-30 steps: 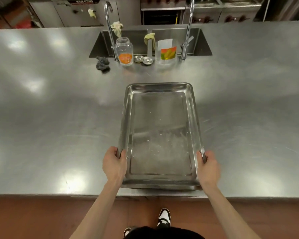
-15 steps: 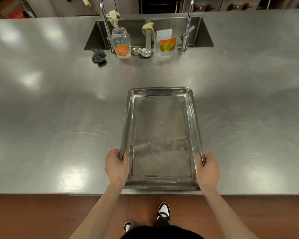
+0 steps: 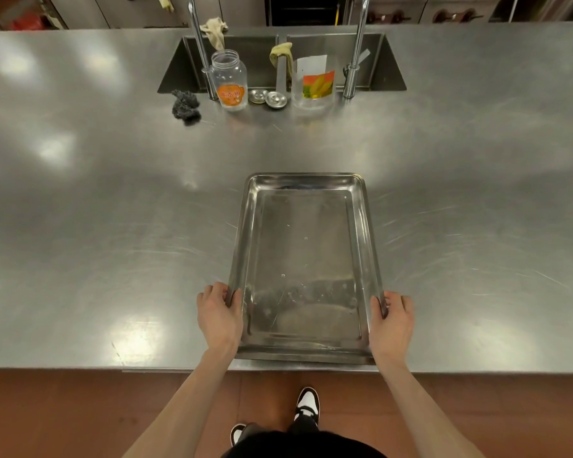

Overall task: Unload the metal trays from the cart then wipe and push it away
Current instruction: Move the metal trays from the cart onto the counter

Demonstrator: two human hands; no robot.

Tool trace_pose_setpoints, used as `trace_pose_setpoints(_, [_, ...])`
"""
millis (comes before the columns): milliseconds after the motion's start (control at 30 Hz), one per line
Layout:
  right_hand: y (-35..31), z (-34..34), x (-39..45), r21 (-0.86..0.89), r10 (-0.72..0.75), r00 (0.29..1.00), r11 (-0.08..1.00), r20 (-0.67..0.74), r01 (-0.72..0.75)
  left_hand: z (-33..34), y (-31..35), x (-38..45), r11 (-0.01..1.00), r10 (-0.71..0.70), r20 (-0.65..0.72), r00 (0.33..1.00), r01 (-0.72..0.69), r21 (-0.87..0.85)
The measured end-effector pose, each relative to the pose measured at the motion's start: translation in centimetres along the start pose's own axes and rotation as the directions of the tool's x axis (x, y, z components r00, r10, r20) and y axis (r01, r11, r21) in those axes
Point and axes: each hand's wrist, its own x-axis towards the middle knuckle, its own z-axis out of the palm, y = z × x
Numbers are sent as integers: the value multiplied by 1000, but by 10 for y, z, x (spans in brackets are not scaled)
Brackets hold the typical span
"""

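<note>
Hands: left hand [image 3: 219, 317] and right hand [image 3: 392, 322] set apart, each curled over a long-side rim of the metal tray [image 3: 306, 350] near its front corners. Tray: one, lengthwise away from the person, front edge just inside the near edge of the steel counter [image 3: 96, 242], bare counter to left, right and beyond. Far end: steel wool [image 3: 185, 104], glass jar [image 3: 229, 81], two small metal lids [image 3: 268, 98] and plastic container [image 3: 314, 84] lined along the sink [image 3: 371, 61] rim, well apart from the tray.
</note>
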Motion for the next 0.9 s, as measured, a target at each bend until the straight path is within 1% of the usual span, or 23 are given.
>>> trace_pose_setpoints(100, [3,3,1,-19,-12,1000,1000,-9,12,1,0,0,1000,-18,4,1000,18,3])
trace_pose_setpoints(200, [6,5,1,-35,15,1000,999,8,-15,2,1,1,999,-45,16,999,45,-14])
trace_pose_setpoints(433, [8,10,6,66,50,998,996,35,-53,3,1,2,995,-87,55,995,89,-46])
trace_pose_setpoints(567, [9,10,8,102,42,998,994,50,-47,4,1,0,989,-122,91,988,128,-68])
trace_pose_setpoints(800, [12,10,12,102,57,996,993,67,-63,2,3,-1,990,-123,114,986,130,-62])
trace_pose_setpoints(900, [12,9,14,93,67,994,993,83,-74,0,4,1,986,-150,145,978,158,-46])
